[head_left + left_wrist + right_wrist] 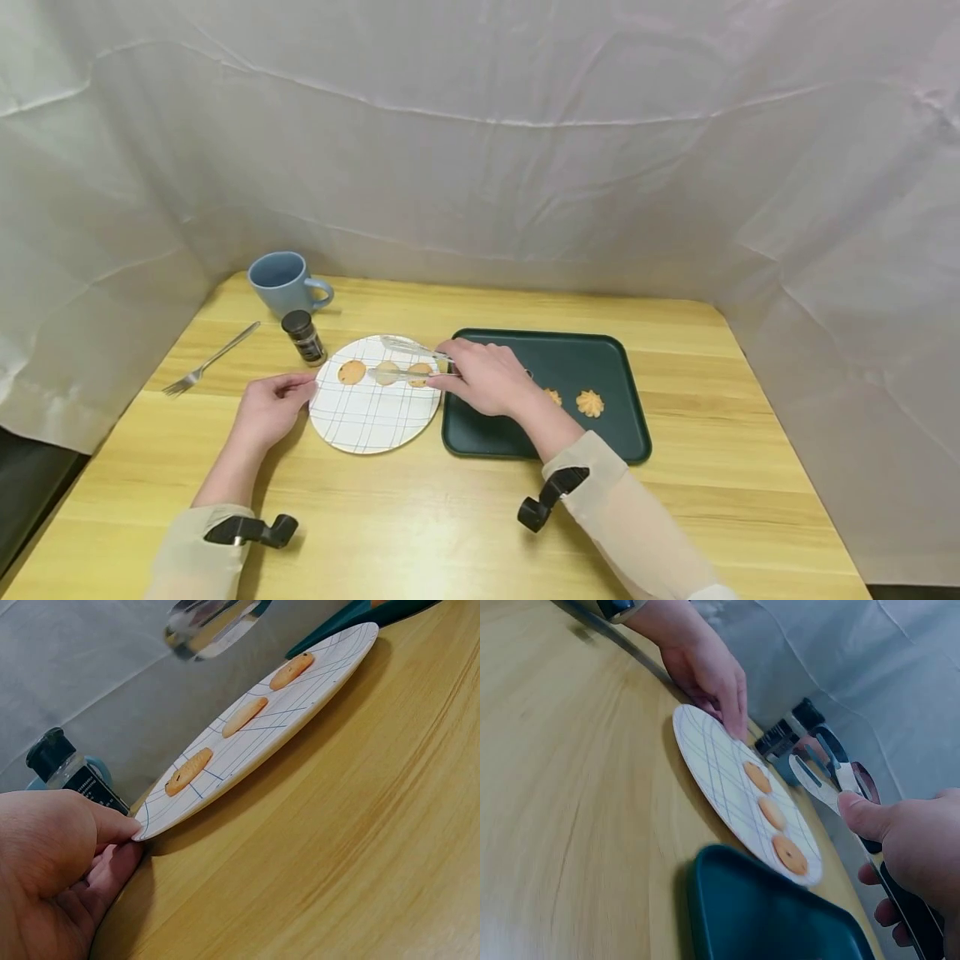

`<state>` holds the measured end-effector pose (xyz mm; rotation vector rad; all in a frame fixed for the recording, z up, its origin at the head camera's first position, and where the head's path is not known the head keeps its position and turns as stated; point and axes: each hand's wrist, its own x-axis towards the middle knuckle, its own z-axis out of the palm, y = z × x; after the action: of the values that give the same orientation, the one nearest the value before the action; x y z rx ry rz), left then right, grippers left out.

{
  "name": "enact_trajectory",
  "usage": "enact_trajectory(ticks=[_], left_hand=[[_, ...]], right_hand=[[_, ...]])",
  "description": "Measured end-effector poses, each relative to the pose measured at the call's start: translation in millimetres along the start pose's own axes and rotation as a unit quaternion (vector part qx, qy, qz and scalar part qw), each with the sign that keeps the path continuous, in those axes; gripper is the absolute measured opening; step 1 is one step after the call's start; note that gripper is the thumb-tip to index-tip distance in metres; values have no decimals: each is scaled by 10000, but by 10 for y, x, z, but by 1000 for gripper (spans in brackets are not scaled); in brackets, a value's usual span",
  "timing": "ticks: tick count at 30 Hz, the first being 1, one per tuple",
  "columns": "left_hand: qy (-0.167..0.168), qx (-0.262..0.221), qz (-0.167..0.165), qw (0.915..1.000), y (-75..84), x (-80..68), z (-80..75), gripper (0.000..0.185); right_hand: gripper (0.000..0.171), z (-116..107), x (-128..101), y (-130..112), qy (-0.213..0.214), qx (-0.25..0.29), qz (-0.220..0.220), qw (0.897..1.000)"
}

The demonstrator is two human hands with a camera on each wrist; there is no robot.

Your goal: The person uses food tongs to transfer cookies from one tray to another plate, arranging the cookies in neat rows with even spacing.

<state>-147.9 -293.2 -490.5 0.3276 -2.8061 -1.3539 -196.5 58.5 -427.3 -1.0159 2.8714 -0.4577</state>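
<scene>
- White wrinkled sheeting hangs as a backdrop behind and beside a pale wooden bench (420, 517).
- Near the middle lies a round white plate with a thin blue grid pattern (367, 421), carrying three flat golden cookies (352, 372) in a row along its far part.
- The left hand (268, 410) rests at the plate's left rim, thumb and fingers pinching the edge, as the left wrist view shows (112, 825).
- The right hand (487, 377) reaches over the plate's right edge; its grip is curled around clear plastic tongs (408, 360), whose tips sit over the cookies with the arms apart.
- Just right of the plate, touching or nearly so, is a dark green rectangular tray (600, 358) with two piped orange cookies (589, 403), one partly hidden by the right wrist.
- Behind the plate stand a small dark-capped spice jar (303, 337) and a light blue ceramic mug (283, 282).
- A metal fork (210, 360) lies to the left, well apart from the plate.
</scene>
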Motion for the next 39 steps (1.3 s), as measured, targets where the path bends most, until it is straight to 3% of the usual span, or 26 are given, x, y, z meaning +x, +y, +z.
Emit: enact_trajectory(ticks=[11, 22, 39], left_hand=[[36, -21, 9, 10000, 44, -8, 1, 40], [-3, -71, -10, 10000, 20, -7, 7, 39], [-34, -137, -139, 9998, 27, -45, -4, 40]], right_hand=[[66, -174, -366, 326, 224, 128, 551, 9981], [61, -266, -706, 552, 486, 83, 647, 9967], [68, -244, -1042, 703, 152, 102, 865, 9961]])
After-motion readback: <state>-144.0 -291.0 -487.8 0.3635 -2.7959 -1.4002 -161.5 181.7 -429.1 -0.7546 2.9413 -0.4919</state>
